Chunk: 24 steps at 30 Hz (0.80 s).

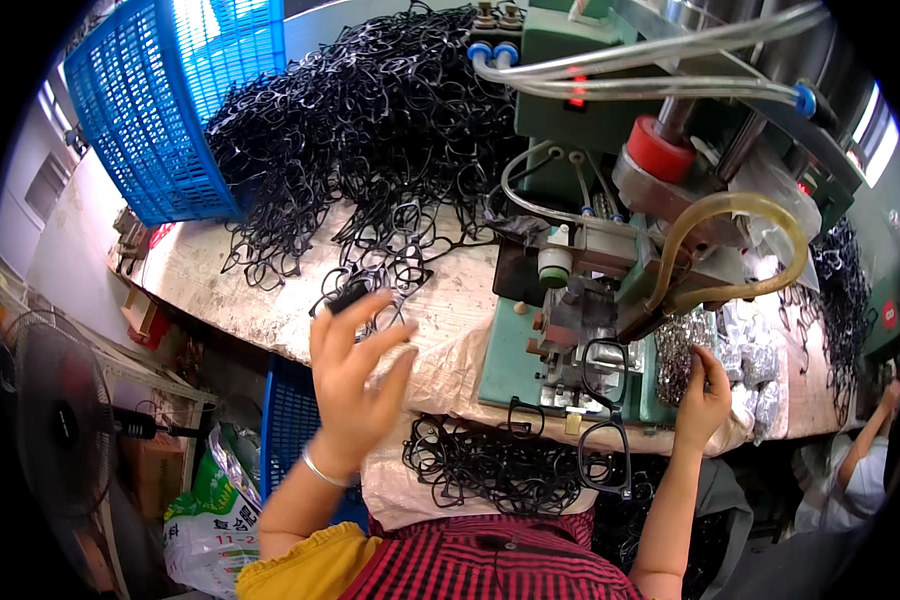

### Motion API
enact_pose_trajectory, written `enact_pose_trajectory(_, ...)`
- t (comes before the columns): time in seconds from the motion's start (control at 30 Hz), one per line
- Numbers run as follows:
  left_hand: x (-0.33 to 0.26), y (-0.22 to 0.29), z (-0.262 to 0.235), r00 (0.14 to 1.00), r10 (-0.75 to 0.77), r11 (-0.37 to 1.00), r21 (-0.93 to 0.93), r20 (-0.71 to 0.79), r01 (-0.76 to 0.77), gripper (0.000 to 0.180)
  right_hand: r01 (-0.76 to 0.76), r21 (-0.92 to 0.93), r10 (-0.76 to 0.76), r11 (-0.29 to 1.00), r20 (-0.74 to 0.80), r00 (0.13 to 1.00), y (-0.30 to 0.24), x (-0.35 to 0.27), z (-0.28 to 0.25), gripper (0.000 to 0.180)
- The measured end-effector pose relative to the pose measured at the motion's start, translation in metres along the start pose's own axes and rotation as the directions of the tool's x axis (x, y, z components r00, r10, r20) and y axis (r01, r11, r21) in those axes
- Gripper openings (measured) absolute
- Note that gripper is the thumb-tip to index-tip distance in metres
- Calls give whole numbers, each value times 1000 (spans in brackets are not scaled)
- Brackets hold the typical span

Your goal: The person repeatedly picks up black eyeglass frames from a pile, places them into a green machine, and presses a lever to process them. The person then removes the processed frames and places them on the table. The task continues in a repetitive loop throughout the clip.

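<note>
- Left hand (355, 375): raised with the palm toward the camera, fingers spread and loosely curled. A black plastic spectacle front (370, 295) sits at the fingertips, just left of the green bench machine (590, 330). Whether the fingers pinch it or only touch it, I cannot tell.
- Right hand (705, 390): fingers bent and closed at the right-hand base of the machine, resting against a heap of small shiny silver metal parts (740, 350). What it pinches, if anything, cannot be made out.
- A second black spectacle front (605, 360) sits upright in the machine's front fixture; another, a dark frame with two lens openings (605, 450), hangs just below the machine's front edge.
- A loose pile of black frames (495, 470) lies on the pale cloth over the person's lap, below the machine.
- A large tangled heap of black frames (370, 130) covers the worn pale workbench (220, 280), left of and behind the machine.
- A blue plastic lattice basket (160, 110) lies tipped on its side at the heap's far left.
- A yellowish flexible hose (740, 215) loops at the machine's right; clear tubes (650, 60) run across its top.
- A black electric fan (55, 420) stands well to the lower left of the machine.
- Another person's arm (865, 440) shows far right of the machine.
</note>
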State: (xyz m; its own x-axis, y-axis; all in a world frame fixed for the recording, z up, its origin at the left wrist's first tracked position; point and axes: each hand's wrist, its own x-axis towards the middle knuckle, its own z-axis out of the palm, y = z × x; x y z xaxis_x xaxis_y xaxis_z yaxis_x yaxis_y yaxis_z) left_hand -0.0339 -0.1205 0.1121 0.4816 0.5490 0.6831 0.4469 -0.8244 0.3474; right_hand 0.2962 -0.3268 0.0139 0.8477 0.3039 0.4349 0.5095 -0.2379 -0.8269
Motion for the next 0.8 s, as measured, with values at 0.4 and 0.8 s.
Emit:
enact_pose_trajectory(0.4, -12, -128, 87, 983, 16, 997, 71, 181, -29, 12, 172, -187, -180, 967, -26, 983, -6, -4, -4, 13)
enact_pose_trajectory(0.8, 20, -117, 89, 915, 161, 956, 173, 369, -238, 13, 303, 86, -313, 949, 160, 936, -84, -11, -9, 19)
